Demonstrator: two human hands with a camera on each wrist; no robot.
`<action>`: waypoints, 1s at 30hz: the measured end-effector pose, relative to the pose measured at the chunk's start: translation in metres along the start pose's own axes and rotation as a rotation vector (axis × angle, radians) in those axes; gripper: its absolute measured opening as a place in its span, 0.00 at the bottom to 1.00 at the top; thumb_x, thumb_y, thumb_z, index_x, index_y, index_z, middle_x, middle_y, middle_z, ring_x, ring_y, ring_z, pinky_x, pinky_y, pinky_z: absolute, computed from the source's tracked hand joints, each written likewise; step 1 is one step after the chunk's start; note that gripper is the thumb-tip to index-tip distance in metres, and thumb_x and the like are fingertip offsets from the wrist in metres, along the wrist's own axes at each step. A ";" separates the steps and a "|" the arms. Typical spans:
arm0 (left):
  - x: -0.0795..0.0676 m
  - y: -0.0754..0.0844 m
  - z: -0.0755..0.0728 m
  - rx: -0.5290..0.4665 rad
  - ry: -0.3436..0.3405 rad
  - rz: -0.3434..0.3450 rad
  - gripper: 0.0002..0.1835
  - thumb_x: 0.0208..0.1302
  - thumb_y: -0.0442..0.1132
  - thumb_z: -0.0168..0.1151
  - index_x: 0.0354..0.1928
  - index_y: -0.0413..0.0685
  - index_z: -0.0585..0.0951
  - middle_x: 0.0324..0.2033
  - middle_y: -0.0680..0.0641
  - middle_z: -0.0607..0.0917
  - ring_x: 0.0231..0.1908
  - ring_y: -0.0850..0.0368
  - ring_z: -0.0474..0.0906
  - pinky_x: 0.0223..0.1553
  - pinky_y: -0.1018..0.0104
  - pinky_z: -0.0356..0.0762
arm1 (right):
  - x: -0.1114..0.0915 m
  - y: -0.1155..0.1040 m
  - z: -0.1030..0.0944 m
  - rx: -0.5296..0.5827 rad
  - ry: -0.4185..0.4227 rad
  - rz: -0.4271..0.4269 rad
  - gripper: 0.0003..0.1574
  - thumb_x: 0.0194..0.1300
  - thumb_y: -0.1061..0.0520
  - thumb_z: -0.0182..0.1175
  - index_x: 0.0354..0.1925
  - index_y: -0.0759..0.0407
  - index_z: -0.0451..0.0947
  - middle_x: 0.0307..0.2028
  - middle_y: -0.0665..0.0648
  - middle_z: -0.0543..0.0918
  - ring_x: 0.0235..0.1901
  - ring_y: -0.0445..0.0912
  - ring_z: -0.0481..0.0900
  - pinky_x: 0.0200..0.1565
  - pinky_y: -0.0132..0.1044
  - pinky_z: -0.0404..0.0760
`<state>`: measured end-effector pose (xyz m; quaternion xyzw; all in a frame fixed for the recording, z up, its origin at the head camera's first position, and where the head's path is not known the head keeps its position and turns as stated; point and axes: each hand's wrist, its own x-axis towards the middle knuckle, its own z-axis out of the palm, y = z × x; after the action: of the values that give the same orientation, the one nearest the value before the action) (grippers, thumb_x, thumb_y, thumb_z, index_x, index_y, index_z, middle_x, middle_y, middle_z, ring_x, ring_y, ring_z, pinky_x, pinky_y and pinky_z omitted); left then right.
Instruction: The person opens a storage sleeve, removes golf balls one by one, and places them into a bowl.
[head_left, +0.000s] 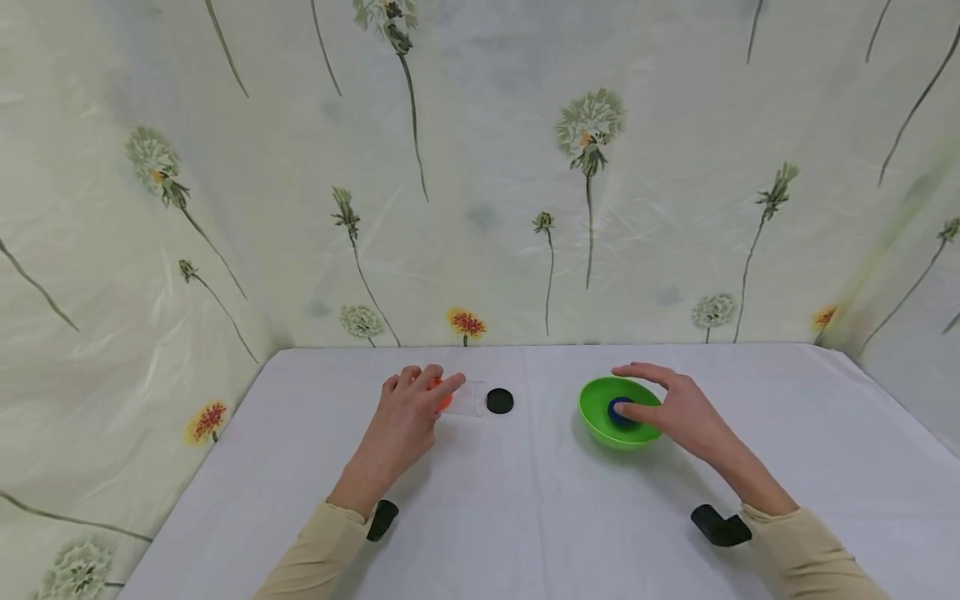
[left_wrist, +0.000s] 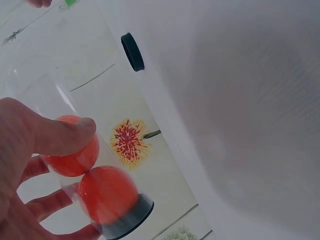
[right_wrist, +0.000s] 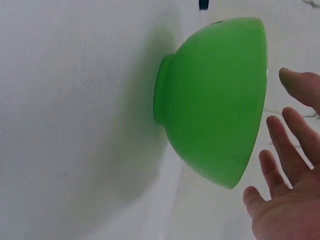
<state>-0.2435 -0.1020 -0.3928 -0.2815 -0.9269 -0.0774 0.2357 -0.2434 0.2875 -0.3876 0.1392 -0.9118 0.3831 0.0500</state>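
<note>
Head view: left hand (head_left: 405, 412) grips clear tube (head_left: 468, 398) holding orange balls (left_wrist: 107, 194); right hand (head_left: 671, 408) hovers slack-fingered over green bowl (head_left: 600, 421).

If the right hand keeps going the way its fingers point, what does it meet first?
Most likely the green bowl: the right hand points left over its near rim, fingers open. The blue thing inside lies next in line, though depth is hard to judge.

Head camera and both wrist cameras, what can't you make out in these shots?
- Blue thing in the green bowl: head view, partly covered by the right hand; the right wrist view shows only the bowl's outside.
- Clear tube: head view, the left hand hides its near end and most of the orange balls.
- Black lid: too small to read detail.
</note>
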 end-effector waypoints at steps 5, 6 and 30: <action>0.001 0.001 -0.001 0.011 0.008 0.011 0.32 0.55 0.27 0.69 0.61 0.59 0.75 0.50 0.48 0.75 0.52 0.45 0.69 0.49 0.47 0.70 | -0.001 -0.011 0.006 0.060 -0.009 -0.012 0.34 0.62 0.43 0.68 0.64 0.49 0.74 0.64 0.58 0.72 0.69 0.61 0.57 0.61 0.66 0.58; 0.001 0.001 -0.001 0.015 0.008 0.013 0.32 0.55 0.27 0.69 0.61 0.59 0.75 0.50 0.48 0.75 0.52 0.45 0.69 0.48 0.47 0.70 | -0.001 -0.014 0.007 0.071 -0.011 -0.013 0.34 0.62 0.43 0.68 0.64 0.49 0.74 0.64 0.58 0.72 0.69 0.61 0.58 0.61 0.65 0.59; 0.000 0.002 -0.003 0.088 0.059 0.056 0.31 0.55 0.26 0.66 0.59 0.61 0.75 0.48 0.49 0.75 0.48 0.47 0.69 0.47 0.48 0.67 | 0.015 -0.062 0.054 0.180 -0.006 -0.100 0.34 0.61 0.44 0.69 0.64 0.48 0.74 0.61 0.51 0.76 0.62 0.52 0.71 0.63 0.53 0.66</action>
<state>-0.2413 -0.1009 -0.3901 -0.2944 -0.9138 -0.0382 0.2771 -0.2387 0.2046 -0.3797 0.1898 -0.8657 0.4600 0.0535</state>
